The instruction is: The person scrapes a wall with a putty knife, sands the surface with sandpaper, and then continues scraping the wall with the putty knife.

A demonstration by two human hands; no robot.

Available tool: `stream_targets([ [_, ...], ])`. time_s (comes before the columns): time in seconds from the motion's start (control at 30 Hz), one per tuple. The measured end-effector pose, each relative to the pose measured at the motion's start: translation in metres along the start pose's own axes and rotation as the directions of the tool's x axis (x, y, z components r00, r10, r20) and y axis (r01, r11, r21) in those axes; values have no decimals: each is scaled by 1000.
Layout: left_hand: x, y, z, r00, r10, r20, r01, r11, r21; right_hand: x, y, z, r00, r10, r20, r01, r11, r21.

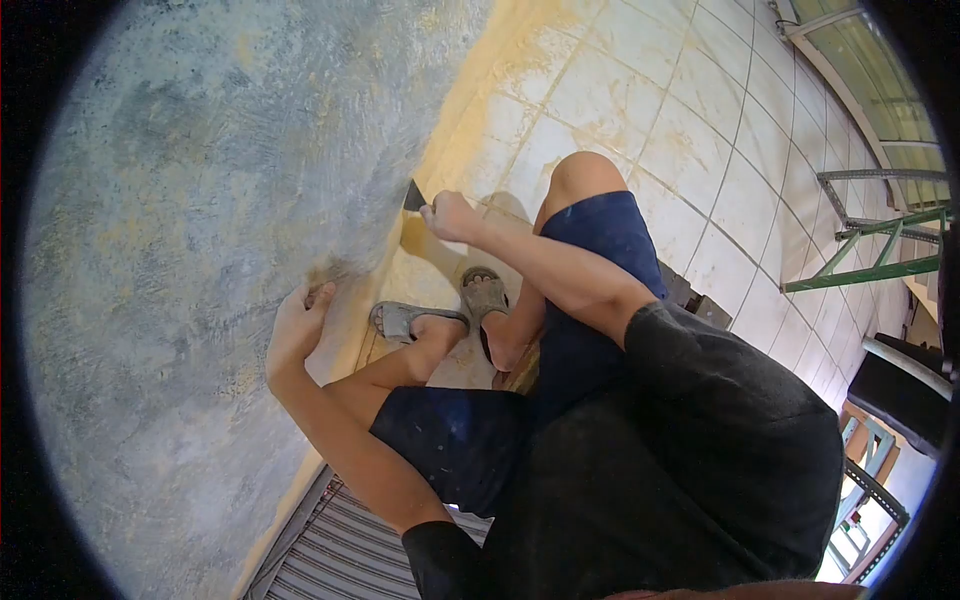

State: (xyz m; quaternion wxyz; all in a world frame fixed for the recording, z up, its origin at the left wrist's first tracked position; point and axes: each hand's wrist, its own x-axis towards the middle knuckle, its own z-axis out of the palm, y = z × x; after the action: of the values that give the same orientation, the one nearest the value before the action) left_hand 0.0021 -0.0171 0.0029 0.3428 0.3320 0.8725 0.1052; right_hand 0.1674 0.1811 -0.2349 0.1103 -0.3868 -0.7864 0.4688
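Scraper (413, 195): in the right hand (453, 218), its blade at the edge of the blue-grey wall (200, 200), beside the yellowish band (455, 130). Judged light, with a thin, probably stiff blade; the handle is the sound place to take hold, clear of the edge. Long axis runs roughly from 4 to 10 o'clock, blade end towards 10. Right fingers are clamped on the handle, hiding most of it. Between 7 and 8 o'clock from the scraper, the left hand (298, 325) is at the wall, fingers curled; whether they grip anything cannot be told. Tiled floor (600, 85) extends towards 2 o'clock
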Motion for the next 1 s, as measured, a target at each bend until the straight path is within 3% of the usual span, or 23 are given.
stream_targets([
  [0.2,-3,10,-2,994,-81,70,78,996,40,10,5,-14,994,85,68,-83,996,-33],
  [0.3,-1,4,-3,998,-59,15,58,997,43,-1,-12,-12,999,32,22,-32,999,-5],
  [0.4,-1,4,-2,997,-36,63,35,999,10,0,-6,-14,999,0,38,0,1000,-16],
  [0.47,-3,12,-3,995,-82,64,81,997,13,4,5,-11,998,36,48,-35,999,-16],
  [0.6,2,0,0,1000,-20,1,20,1000,-1,-4,-17,-14,998,49,39,-49,999,10],
  [0.83,0,12,-3,995,-75,59,72,996,60,-4,-16,-23,995,81,53,-81,997,-10],
  [1.0,2,0,1,999,-23,39,23,1000,20,-17,-26,-26,998,-1,64,-1,999,38],
])
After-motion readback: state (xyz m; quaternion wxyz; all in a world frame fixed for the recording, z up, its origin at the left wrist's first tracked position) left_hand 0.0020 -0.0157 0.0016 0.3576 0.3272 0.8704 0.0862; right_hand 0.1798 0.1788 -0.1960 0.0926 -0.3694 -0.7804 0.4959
